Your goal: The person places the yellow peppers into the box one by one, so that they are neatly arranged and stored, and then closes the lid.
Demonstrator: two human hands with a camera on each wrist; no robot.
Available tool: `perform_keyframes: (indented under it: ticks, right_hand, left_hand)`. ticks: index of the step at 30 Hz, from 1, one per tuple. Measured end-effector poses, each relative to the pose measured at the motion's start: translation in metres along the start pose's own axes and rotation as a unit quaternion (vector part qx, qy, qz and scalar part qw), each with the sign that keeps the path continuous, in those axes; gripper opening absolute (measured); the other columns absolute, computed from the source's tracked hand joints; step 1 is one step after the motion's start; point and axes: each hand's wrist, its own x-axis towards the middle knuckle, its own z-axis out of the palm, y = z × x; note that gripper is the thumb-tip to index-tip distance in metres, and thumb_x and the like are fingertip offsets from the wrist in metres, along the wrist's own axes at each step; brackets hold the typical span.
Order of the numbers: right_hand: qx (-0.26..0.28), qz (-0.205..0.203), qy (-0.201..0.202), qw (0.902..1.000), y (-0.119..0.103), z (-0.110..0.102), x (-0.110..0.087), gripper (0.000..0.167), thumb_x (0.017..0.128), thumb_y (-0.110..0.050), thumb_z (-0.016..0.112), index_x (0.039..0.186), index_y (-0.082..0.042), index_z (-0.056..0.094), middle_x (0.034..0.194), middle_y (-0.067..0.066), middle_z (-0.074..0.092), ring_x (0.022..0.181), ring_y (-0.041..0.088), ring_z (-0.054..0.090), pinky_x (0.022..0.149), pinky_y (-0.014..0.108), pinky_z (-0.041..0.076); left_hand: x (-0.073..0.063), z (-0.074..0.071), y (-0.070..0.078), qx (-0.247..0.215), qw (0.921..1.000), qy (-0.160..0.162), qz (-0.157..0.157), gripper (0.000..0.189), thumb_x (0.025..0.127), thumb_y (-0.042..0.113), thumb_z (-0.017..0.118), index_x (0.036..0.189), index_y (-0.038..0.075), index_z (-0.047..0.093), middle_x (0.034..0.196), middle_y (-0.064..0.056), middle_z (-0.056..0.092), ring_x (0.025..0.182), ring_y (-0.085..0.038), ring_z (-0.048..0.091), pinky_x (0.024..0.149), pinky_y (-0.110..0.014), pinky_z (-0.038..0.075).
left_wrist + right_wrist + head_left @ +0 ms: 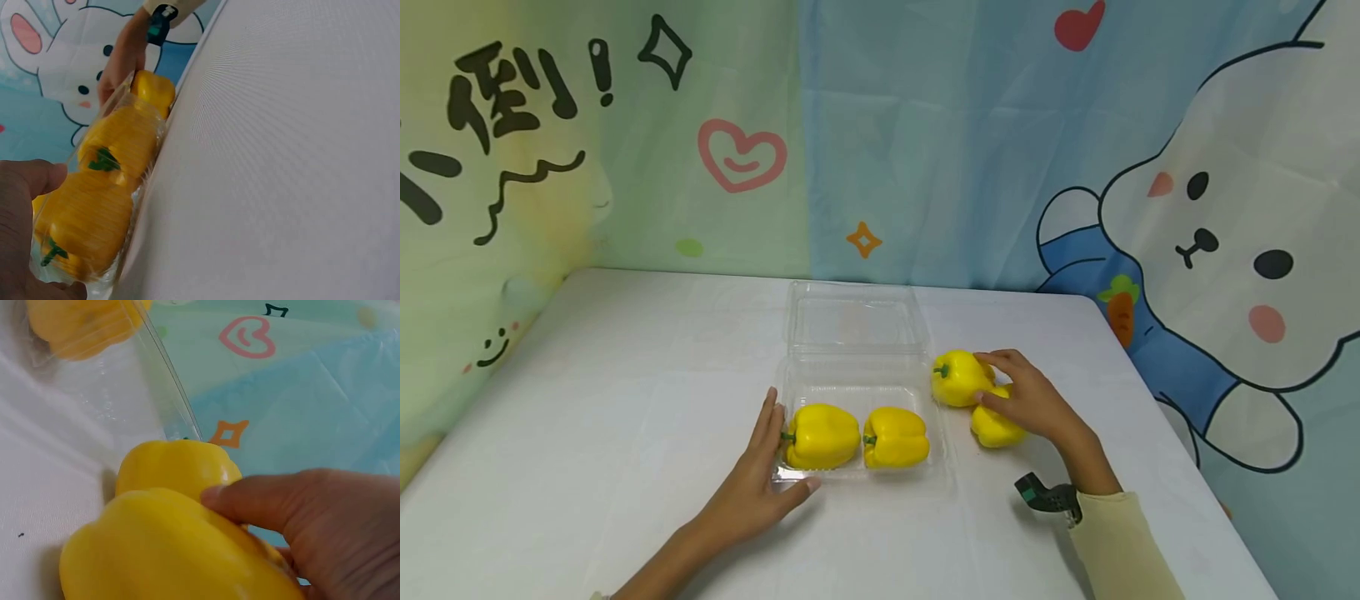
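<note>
White surface [625, 375] below, my left hand [752, 496] lies straight-fingered along the left side of a clear plastic container [859, 371]; just right of it, my nearer right hand [1033, 396] pinches the far loose yellow bell pepper [955, 379].

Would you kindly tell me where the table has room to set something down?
Bare: the table left of the left hand, and beyond the two loose peppers. Crowded: the clear box, holding two peppers, and around the right hand.

bare right hand [1027, 395], pale beige sleeve [1120, 546], black wrist device [1057, 498], green patch [1028, 494]
</note>
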Motion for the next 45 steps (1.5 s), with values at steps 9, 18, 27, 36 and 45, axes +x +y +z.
perform_keyframes:
  ticks: [9, 18, 27, 36, 45]
  right_hand:
    - [-0.022, -0.007, 0.005, 0.9997, -0.015, 0.002, 0.000, 0.073, 0.087, -0.019, 0.075, 0.150, -0.014, 0.038, 0.156, 0.016, 0.027, 0.140, 0.039, 0.027, 0.107, 0.061, 0.026]
    - [-0.062, 0.013, -0.020, 0.9978, -0.018, 0.009, 0.007, 0.080, 0.086, -0.021, 0.075, 0.153, -0.016, 0.031, 0.151, 0.015, 0.037, 0.133, 0.036, 0.040, 0.103, 0.063, 0.032]
    - [-0.062, -0.002, 0.005, 0.9980, -0.016, 0.007, 0.006, 0.077, 0.088, -0.020, 0.075, 0.152, -0.012, 0.033, 0.142, 0.021, 0.043, 0.126, 0.038, 0.045, 0.103, 0.060, 0.034]
    - [-0.031, -0.001, 0.023, 0.9992, -0.014, 0.002, 0.004, 0.078, 0.088, -0.019, 0.074, 0.153, -0.010, 0.031, 0.148, 0.020, 0.039, 0.129, 0.038, 0.042, 0.106, 0.058, 0.032]
    - [-0.016, -0.015, 0.048, 0.9986, -0.010, -0.001, 0.000, 0.079, 0.089, -0.018, 0.073, 0.154, -0.009, 0.028, 0.148, 0.021, 0.039, 0.121, 0.037, 0.047, 0.103, 0.057, 0.036]
  left_hand:
    - [0.000, -0.001, 0.000, 0.003, 1.0000, -0.003, 0.000, 0.106, 0.085, 0.040, 0.074, 0.152, -0.007, 0.007, 0.162, -0.005, -0.013, 0.144, -0.030, 0.015, 0.111, -0.055, 0.019]
    - [0.000, -0.002, -0.001, 0.007, 1.0000, 0.002, -0.005, 0.106, 0.085, 0.041, 0.074, 0.152, -0.008, 0.008, 0.162, -0.008, -0.011, 0.145, -0.030, 0.012, 0.111, -0.054, 0.019]
    - [0.001, -0.002, 0.000, 0.005, 0.9999, 0.002, -0.010, 0.106, 0.085, 0.043, 0.074, 0.152, -0.007, 0.008, 0.162, -0.007, -0.011, 0.146, -0.029, 0.011, 0.111, -0.053, 0.019]
    - [0.001, -0.001, -0.002, 0.000, 1.0000, -0.002, -0.005, 0.107, 0.085, 0.042, 0.074, 0.152, -0.007, 0.007, 0.162, -0.007, -0.012, 0.146, -0.029, 0.010, 0.111, -0.053, 0.019]
    - [0.000, 0.000, -0.001, -0.004, 1.0000, -0.002, -0.004, 0.107, 0.084, 0.040, 0.075, 0.152, -0.007, 0.007, 0.162, -0.005, -0.012, 0.145, -0.029, 0.012, 0.111, -0.053, 0.019]
